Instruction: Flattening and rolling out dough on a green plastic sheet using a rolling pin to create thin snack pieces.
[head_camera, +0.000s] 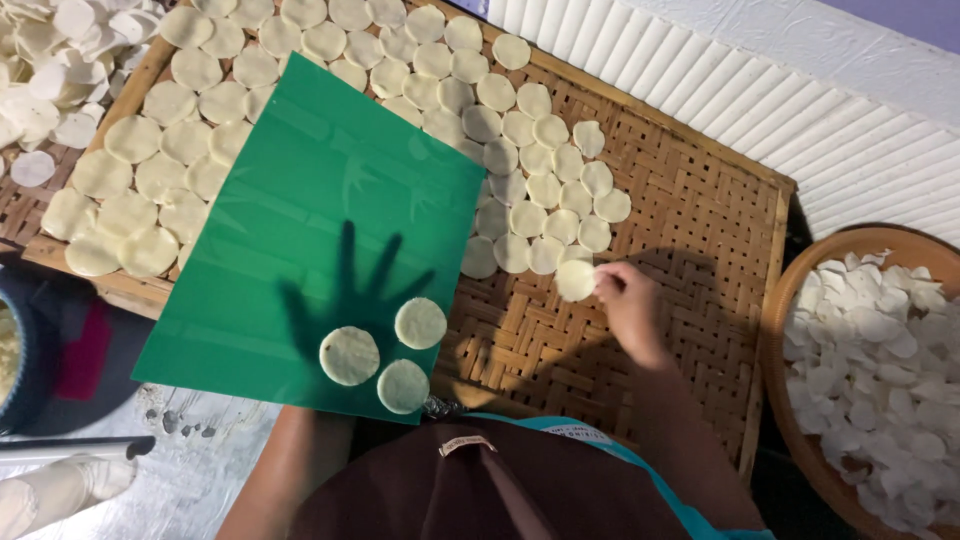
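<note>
Head view: we see our right hand (628, 298) pinching a round disc (576, 280) with closed fingertips, setting it on the woven tray (690, 240) beside the other discs. Our left hand (350, 295) spreads flat under the green sheet (330, 190), which carries three discs.

Our right hand (628, 300) reaches forward with the forearm stretched out from the lower right, fingertips (603, 277) pinched together in a closed grip. Our left hand (352, 300) is spread flat with fingers fanned wide, seen only as a dark silhouette, its bare forearm rising from below.
</note>
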